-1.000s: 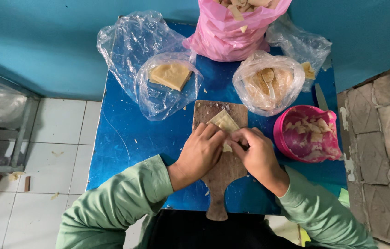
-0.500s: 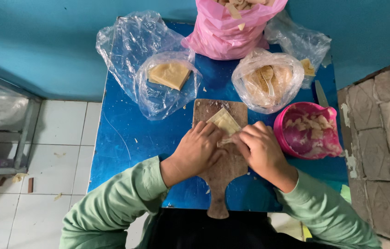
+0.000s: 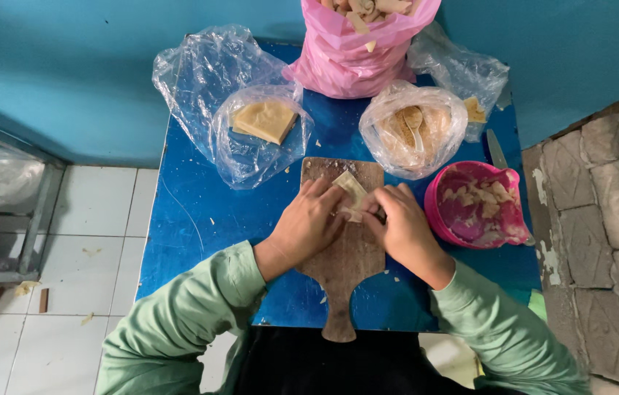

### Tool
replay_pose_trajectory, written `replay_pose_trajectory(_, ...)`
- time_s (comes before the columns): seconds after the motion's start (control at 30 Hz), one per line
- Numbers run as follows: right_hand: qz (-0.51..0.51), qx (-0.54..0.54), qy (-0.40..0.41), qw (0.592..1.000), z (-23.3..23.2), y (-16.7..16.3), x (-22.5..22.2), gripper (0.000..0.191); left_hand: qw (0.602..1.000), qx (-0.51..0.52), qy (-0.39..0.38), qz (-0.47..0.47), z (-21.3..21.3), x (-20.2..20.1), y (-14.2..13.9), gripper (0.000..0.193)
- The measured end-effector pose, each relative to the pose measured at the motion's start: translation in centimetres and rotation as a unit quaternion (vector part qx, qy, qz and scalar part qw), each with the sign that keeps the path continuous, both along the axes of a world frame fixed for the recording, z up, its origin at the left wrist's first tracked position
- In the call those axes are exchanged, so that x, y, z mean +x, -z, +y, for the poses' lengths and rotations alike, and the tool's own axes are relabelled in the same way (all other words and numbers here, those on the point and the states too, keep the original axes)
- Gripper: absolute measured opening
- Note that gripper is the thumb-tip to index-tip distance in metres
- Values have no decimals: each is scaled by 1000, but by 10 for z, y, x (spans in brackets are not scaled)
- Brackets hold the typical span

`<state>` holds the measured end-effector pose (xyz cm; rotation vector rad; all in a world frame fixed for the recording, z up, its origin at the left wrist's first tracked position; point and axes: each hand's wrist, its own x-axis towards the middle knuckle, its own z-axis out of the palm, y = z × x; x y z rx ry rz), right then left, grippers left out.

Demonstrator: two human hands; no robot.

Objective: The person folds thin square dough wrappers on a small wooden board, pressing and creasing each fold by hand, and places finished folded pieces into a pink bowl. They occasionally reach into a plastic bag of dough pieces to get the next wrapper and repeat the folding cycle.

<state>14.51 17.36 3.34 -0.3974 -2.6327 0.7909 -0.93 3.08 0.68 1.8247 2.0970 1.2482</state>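
Note:
A pale thin pastry sheet (image 3: 350, 187) lies on a brown wooden cutting board (image 3: 344, 271) in the middle of a blue table (image 3: 200, 219). My left hand (image 3: 308, 225) and my right hand (image 3: 399, 227) both pinch the near part of this sheet, fingertips meeting over it. Only the far corner of the sheet shows past my fingers. Both arms wear light green sleeves.
A clear plastic bag with a stack of pale sheets (image 3: 265, 121) sits at the back left. A pink bag of rolled pieces (image 3: 357, 51) stands at the back. A clear bag with filling and a spoon (image 3: 412, 128) and a pink bowl (image 3: 474, 205) are at the right.
My hands have closed in tighter over the pastry sheet, covering more of it. The bags and bowl have not moved.

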Motion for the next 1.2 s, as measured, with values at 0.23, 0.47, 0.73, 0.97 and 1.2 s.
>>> replay_pose_trajectory(0.23, 21, 125, -50, 991, -14, -9, 4, 15, 997, -18, 43, 68, -4, -1, 0, 26)
replay_pose_trajectory(0.47, 13, 146, -20, 989, -15, 0, -1, 21, 997, -36, 25, 69, 2, -4, 3, 26)
replay_pose_trajectory(0.73, 2, 43, -33, 999, 4, -1, -11, 5, 995, 20, 16, -99, 9, -17, 4, 12)
replay_pose_trajectory(0.97, 23, 138, -24, 990, -14, 0, -6, 14, 995, -16, 43, 83, 5, -10, 7, 31)
replay_pose_trajectory(1.2, 25, 162, -10, 986, -20, 1, -7, 10, 995, -7, 39, 92, 3, -11, 13, 25)
